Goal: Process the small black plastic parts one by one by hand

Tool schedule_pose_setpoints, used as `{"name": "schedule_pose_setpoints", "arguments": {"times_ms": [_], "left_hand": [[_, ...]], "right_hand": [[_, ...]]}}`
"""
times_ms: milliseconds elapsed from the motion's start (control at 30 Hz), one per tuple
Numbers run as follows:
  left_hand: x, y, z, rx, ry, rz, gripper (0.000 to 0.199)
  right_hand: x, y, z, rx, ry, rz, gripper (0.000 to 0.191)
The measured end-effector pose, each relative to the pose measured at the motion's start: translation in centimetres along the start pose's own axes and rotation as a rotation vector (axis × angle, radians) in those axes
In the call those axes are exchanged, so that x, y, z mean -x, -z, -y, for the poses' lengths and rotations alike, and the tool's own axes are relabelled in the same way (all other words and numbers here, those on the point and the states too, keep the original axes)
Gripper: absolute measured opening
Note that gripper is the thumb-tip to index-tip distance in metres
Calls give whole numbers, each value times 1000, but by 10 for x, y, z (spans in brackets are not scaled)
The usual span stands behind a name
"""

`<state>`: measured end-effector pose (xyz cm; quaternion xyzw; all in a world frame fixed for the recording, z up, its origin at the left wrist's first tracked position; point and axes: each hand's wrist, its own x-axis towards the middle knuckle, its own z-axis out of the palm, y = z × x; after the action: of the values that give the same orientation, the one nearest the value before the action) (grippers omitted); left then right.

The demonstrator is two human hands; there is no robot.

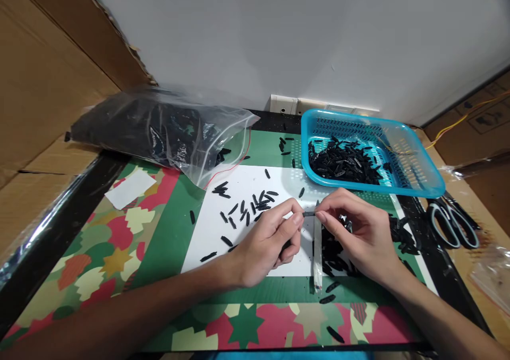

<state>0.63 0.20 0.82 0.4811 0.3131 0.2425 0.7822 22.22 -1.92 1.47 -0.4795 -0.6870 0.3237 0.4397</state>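
Between my two hands is a small black elongated piece [308, 214], held level above a white sheet [209, 230]. My left hand [274, 238] pinches its left end, with the other fingers curled in. At the opposite end, the thumb and fingertips of my right hand [358, 232] close on the same piece. Below it lies a narrow white stick [317, 259], pointing away from me. Many similar black pieces [258, 203] are scattered on the sheet to the left. A denser pile [334, 251] lies partly hidden under my right hand.
A blue perforated basket [432, 177] holding black pieces stands at the back right. A clear zip bag [171, 131] full of dark contents lies at the back left. Scissors [454, 224] rest on the right. A small white paper [130, 189] lies on the patterned mat [115, 262].
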Motion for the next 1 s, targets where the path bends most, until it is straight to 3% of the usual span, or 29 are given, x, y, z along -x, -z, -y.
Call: {"name": "schedule_pose_setpoints", "arguments": {"times_ms": [1000], "left_hand": [[0, -1, 1, 52, -38, -38, 36]], "right_hand": [[-2, 1, -2, -7, 48, 14, 8]]}}
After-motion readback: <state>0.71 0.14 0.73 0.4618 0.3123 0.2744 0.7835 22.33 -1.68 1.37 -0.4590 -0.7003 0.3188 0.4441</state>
